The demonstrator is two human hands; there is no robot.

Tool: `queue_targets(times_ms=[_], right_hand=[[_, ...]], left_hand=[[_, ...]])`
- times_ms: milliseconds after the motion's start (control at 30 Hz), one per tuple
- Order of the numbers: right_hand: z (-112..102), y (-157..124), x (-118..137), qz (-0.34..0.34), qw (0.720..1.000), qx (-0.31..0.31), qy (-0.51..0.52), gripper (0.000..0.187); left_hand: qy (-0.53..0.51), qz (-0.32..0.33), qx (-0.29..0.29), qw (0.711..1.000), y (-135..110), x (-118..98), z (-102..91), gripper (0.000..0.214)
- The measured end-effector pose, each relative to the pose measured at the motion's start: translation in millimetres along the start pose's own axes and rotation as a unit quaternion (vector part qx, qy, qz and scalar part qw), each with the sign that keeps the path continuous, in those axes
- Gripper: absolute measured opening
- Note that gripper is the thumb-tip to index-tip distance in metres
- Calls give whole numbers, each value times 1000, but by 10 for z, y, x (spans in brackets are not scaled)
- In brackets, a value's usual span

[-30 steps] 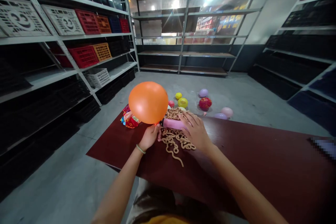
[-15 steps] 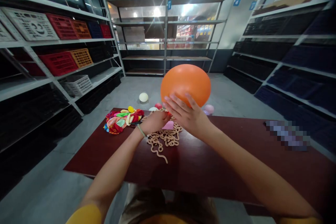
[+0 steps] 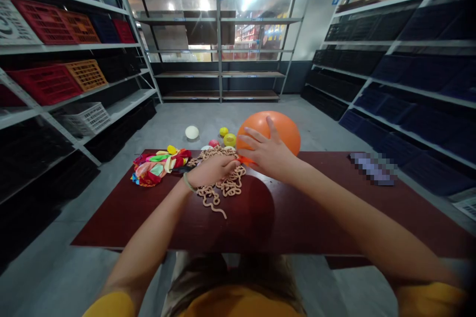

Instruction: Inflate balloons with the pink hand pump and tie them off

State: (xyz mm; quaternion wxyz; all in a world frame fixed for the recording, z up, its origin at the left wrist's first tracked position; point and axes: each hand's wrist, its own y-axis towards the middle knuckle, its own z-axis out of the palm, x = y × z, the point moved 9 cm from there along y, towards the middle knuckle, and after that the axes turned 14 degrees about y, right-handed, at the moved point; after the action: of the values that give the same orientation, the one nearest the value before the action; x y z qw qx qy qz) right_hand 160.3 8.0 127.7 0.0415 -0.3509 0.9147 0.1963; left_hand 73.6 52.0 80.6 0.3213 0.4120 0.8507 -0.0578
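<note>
An inflated orange balloon (image 3: 288, 133) hovers over the far edge of the table, its narrow neck pointing left toward me. My left hand (image 3: 213, 169) is closed in a pinch at that neck, above the rope. Fingers spread, my right hand (image 3: 266, 151) rests against the near side of the balloon. Under and around my left hand lies a heap of tan cord (image 3: 231, 183), one loose end curling toward me. To its left sits a pile of flat, multicoloured balloons (image 3: 159, 164).
A dark red table (image 3: 305, 208) spans the front, with a blurred flat item (image 3: 373, 168) at right. Beyond it, a white balloon (image 3: 192, 132) and yellow balloons (image 3: 229, 139) lie on the floor. Shelves with crates (image 3: 44, 84) line the left; more racks (image 3: 219, 74) stand behind and right.
The orange balloon has come down and slightly right relative to my left hand, with my right hand still against it. My view has shifted; yellow balloons on the floor now show.
</note>
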Motion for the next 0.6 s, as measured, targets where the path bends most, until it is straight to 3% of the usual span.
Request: queue_targets(times_ms=[100,267,467,600], right_hand=[[2,-14,56,1,1000,-10,21,37],[-10,6,151,34,996,-49,61,25],[28,51,288,17,993,-108,42,22],[82,77,363,-19,993,-114,-3,23]], left_hand=[[-148,-58,48,986,-118,84,84,41],[-289,-103,21,952,-207,171,163,42],[-349,-137,-15,927,-246,264,210,44],[-363,-156,-21,919,-283,329,236,45]])
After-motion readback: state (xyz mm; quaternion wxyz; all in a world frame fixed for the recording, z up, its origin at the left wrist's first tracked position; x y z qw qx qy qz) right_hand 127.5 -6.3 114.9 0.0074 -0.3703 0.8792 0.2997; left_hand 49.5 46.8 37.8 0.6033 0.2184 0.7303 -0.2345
